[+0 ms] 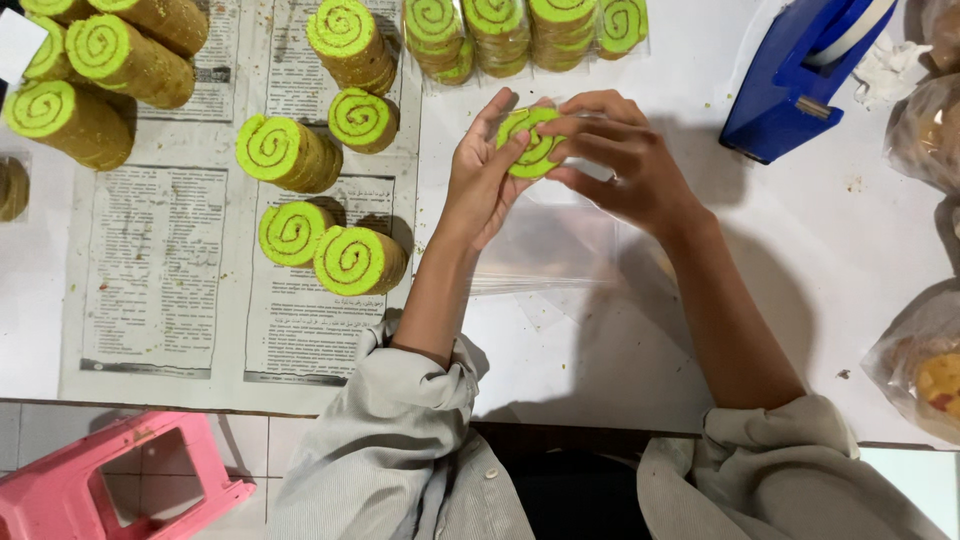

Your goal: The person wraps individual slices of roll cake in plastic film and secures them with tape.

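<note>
A green swirl cake slice is held between both my hands above the white table. My left hand cups it from the left, the thumb pressed on its face. My right hand pinches its right edge with the fingertips. A clear plastic bag hangs below the slice, under my wrists. Several cut green roll pieces lie on newspaper to the left.
Bagged stacks of green slices sit at the table's far edge. A blue tape dispenser stands at the upper right. Bagged pastries lie along the right edge. A pink plastic stool is on the floor at lower left.
</note>
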